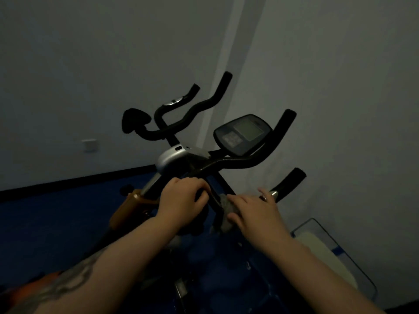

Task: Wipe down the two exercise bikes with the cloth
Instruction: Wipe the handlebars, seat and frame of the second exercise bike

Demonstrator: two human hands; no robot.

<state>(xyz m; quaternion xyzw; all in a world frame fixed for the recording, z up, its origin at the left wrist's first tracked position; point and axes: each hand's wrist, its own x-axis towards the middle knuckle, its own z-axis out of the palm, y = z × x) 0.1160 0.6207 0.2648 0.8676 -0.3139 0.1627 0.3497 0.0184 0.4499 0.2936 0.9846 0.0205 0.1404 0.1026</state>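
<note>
In dim light, the near exercise bike's black handlebar (235, 163) carries a console (243, 134) with a grey screen. My left hand (181, 200) grips the handlebar's near left part, fingers curled round it. My right hand (254, 214) presses a grey cloth (224, 211) onto the near bar, thumb curled under the cloth. A second bike's black handlebar (181, 118) and silver housing (172, 158) stand just behind, with an orange frame part (129, 207) lower left.
A grey wall corner (226, 64) rises close behind the bikes. A wall socket (89, 145) sits low on the left wall. The floor (45, 223) is blue. A clear bin with a pale item (328, 257) stands at the lower right.
</note>
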